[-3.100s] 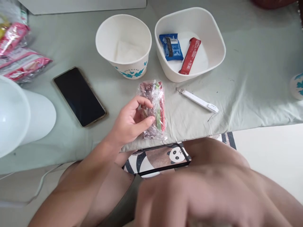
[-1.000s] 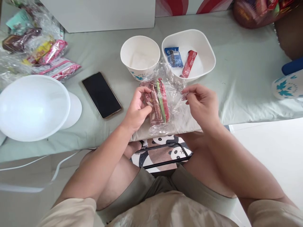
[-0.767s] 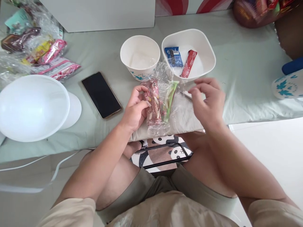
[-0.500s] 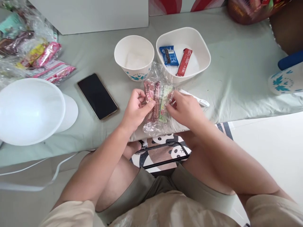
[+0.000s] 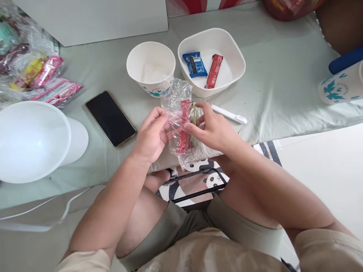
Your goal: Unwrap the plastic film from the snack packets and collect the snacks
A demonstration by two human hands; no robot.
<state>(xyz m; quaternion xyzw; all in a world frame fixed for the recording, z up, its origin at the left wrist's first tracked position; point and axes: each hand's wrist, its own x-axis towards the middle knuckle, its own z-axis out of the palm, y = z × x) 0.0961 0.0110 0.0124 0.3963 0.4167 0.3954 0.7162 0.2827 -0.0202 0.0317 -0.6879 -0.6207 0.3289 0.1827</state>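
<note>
Both my hands hold a clear plastic bag (image 5: 177,96) of wrapped snack bars above the table's front edge. My left hand (image 5: 150,134) pinches the film on the bag's left side. From the right, my right hand (image 5: 214,126) reaches in, its fingers closed around a red bar (image 5: 184,128) and a green one (image 5: 194,113) inside the bag. Behind the bag stand a white paper cup (image 5: 151,68) with blue leaf print and a white square bowl (image 5: 211,62) holding a blue packet (image 5: 194,64) and a red bar (image 5: 213,70).
A white pen-like tool (image 5: 229,114) lies right of my hands. A black phone (image 5: 110,118) lies to the left, beside a large white bowl (image 5: 28,141). Bagged snacks (image 5: 36,75) sit far left. Another printed cup (image 5: 340,87) lies far right. A panda-print case (image 5: 195,181) rests on my lap.
My right hand came in from the right and closed on the bars in the bag. The bag turned more upright, and my left hand shifted from the bars to the film.
</note>
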